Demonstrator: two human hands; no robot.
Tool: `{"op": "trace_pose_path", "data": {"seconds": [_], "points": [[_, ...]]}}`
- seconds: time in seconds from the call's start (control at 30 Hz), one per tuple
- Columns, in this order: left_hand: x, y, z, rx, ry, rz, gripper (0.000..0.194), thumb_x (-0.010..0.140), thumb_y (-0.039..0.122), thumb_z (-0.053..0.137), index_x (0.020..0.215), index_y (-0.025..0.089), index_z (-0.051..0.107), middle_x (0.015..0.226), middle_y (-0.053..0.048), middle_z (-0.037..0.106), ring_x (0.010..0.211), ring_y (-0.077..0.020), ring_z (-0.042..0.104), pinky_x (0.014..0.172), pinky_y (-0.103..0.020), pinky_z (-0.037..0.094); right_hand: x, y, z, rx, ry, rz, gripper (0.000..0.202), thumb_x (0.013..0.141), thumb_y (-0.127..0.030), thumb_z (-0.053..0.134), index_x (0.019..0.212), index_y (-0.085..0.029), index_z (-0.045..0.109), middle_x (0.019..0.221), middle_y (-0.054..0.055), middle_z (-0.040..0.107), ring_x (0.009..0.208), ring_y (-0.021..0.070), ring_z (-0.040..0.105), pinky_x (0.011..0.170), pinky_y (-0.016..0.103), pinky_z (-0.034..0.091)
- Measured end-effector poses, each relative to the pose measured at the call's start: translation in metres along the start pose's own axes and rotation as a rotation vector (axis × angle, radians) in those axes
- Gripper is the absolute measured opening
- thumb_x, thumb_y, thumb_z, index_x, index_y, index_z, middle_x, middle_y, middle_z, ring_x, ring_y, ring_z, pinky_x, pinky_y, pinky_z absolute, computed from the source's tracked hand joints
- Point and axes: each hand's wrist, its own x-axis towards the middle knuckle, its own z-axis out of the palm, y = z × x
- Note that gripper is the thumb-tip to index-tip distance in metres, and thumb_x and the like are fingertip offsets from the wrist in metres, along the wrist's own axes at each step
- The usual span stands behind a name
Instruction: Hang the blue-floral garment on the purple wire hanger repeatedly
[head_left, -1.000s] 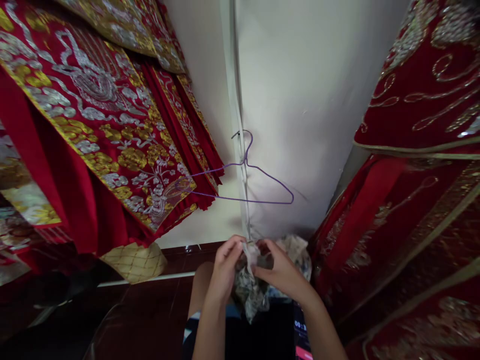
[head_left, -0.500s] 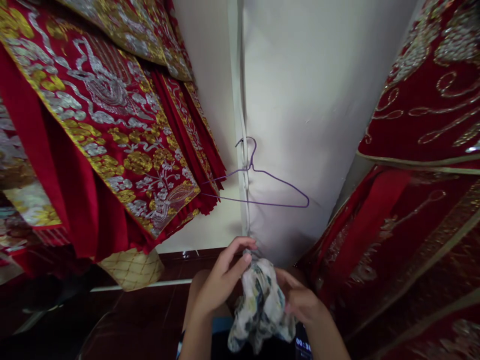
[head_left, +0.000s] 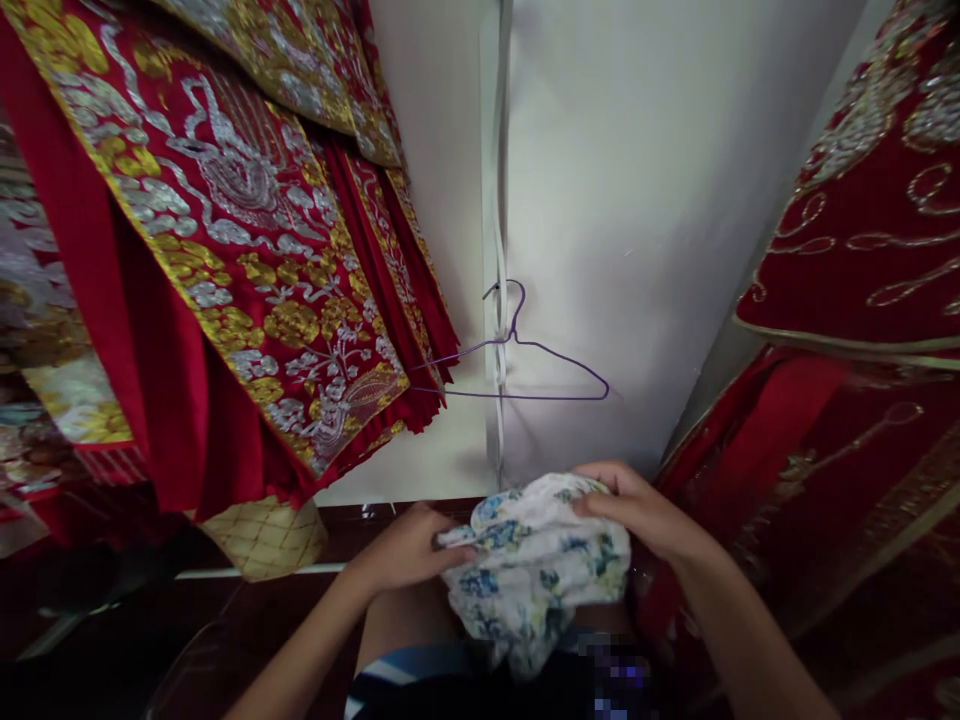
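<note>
A white cloth (head_left: 536,565) printed with blue and green flowers is stretched out above my lap; what kind of garment it is, I cannot make out. At its left edge my left hand (head_left: 420,545) pinches the fabric between thumb and fingers. My right hand (head_left: 619,500) grips the upper right corner, its fingertips partly behind the cloth. Beyond both hands, a purple wire hanger (head_left: 559,397) hangs against the wall, with nothing on it.
Red embroidered garments (head_left: 247,270) in gold and silver hang at the left. More red beaded garments (head_left: 847,270) hang close on the right. A white cable (head_left: 501,200) runs down the pale wall (head_left: 622,180) behind the hanger. The floor (head_left: 300,640) is dark red.
The cloth has gone from a bunched bundle to spread out. My left hand has moved left and closed on its edge; my right hand has risen to its upper right corner.
</note>
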Motion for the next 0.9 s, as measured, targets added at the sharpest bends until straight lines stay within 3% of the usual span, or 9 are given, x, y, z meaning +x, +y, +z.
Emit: {"op": "trace_pose_path", "data": {"seconds": [0.1, 0.17, 0.33, 0.4, 0.47, 0.57, 0.63, 0.77, 0.9], "points": [[-0.011, -0.013, -0.025, 0.277, 0.087, -0.048, 0.042, 0.092, 0.056, 0.054, 0.097, 0.02, 0.075, 0.095, -0.009, 0.074, 0.098, -0.0267, 0.064, 0.105, -0.046, 0.036, 0.038, -0.005, -0.012, -0.291, 0.139, -0.222, 0.008, 0.069, -0.022, 0.062, 0.069, -0.016, 0.067, 0.066, -0.001, 0.064, 0.067, 0.0158, 0.058, 0.062, 0.024, 0.042], [-0.015, -0.02, -0.037, 0.343, 0.128, -0.095, 0.038, 0.093, 0.051, 0.053, 0.112, 0.025, 0.073, 0.117, -0.009, 0.072, 0.115, -0.0291, 0.061, 0.114, -0.054, 0.024, 0.065, -0.002, -0.016, -0.368, 0.26, -0.354, 0.016, 0.069, -0.021, 0.058, 0.079, -0.016, 0.07, 0.078, 0.002, 0.07, 0.075, 0.0184, 0.062, 0.071, 0.027, 0.046], [-0.016, -0.026, -0.051, 0.491, 0.197, -0.159, 0.039, 0.095, 0.045, 0.049, 0.115, 0.022, 0.074, 0.137, -0.011, 0.063, 0.135, -0.0323, 0.047, 0.114, -0.051, 0.031, 0.128, 0.01, -0.013, -0.369, 0.326, -0.447, 0.052, 0.071, -0.017, 0.056, 0.122, -0.016, 0.067, 0.117, 0.009, 0.072, 0.096, 0.0219, 0.066, 0.089, 0.034, 0.049], [-0.015, -0.023, -0.052, 0.553, 0.219, -0.203, 0.042, 0.096, 0.041, 0.046, 0.121, 0.019, 0.072, 0.136, -0.014, 0.063, 0.134, -0.0344, 0.049, 0.111, -0.052, 0.035, 0.145, 0.016, -0.006, -0.374, 0.316, -0.415, 0.047, 0.07, -0.016, 0.056, 0.114, -0.017, 0.071, 0.114, 0.009, 0.073, 0.103, 0.0232, 0.066, 0.096, 0.036, 0.047], [-0.016, -0.02, -0.051, 0.611, 0.245, -0.286, 0.045, 0.097, 0.038, 0.043, 0.132, 0.02, 0.065, 0.127, -0.015, 0.068, 0.128, -0.037, 0.053, 0.105, -0.057, 0.038, 0.154, 0.023, 0.001, -0.377, 0.31, -0.366, 0.035, 0.07, -0.016, 0.054, 0.098, -0.018, 0.074, 0.102, 0.008, 0.075, 0.097, 0.0238, 0.066, 0.092, 0.037, 0.048], [-0.02, -0.019, -0.049, 0.667, 0.257, -0.392, 0.047, 0.098, 0.033, 0.039, 0.14, 0.025, 0.058, 0.109, -0.014, 0.074, 0.115, -0.0391, 0.06, 0.095, -0.059, 0.044, 0.149, 0.034, 0.003, -0.387, 0.349, -0.346, 0.023, 0.069, -0.021, 0.052, 0.081, -0.018, 0.072, 0.084, 0.006, 0.073, 0.084, 0.0236, 0.064, 0.082, 0.035, 0.048], [-0.023, -0.019, -0.049, 0.665, 0.299, -0.386, 0.044, 0.097, 0.032, 0.04, 0.134, 0.027, 0.063, 0.114, -0.012, 0.074, 0.113, -0.0386, 0.061, 0.094, -0.057, 0.046, 0.136, 0.038, -0.002, -0.395, 0.371, -0.353, 0.018, 0.069, -0.026, 0.051, 0.072, -0.019, 0.067, 0.074, 0.003, 0.067, 0.076, 0.0219, 0.06, 0.074, 0.031, 0.046], [-0.021, -0.017, -0.051, 0.574, 0.445, -0.239, 0.037, 0.095, 0.034, 0.042, 0.108, 0.022, 0.075, 0.139, -0.008, 0.062, 0.119, -0.0357, 0.057, 0.103, -0.054, 0.044, 0.105, 0.031, -0.025, -0.403, 0.407, -0.359, 0.022, 0.07, -0.037, 0.05, 0.056, -0.02, 0.051, 0.055, -0.002, 0.047, 0.059, 0.0156, 0.045, 0.056, 0.026, 0.032], [-0.009, -0.003, -0.057, 0.374, 0.543, -0.044, 0.044, 0.099, 0.04, 0.035, 0.11, 0.018, 0.072, 0.148, -0.009, 0.054, 0.127, -0.029, 0.052, 0.11, -0.048, 0.04, 0.082, 0.013, -0.042, -0.402, 0.442, -0.3, 0.026, 0.069, -0.04, 0.051, 0.053, -0.02, 0.046, 0.053, -0.003, 0.038, 0.056, 0.0129, 0.036, 0.052, 0.025, 0.026]]}}
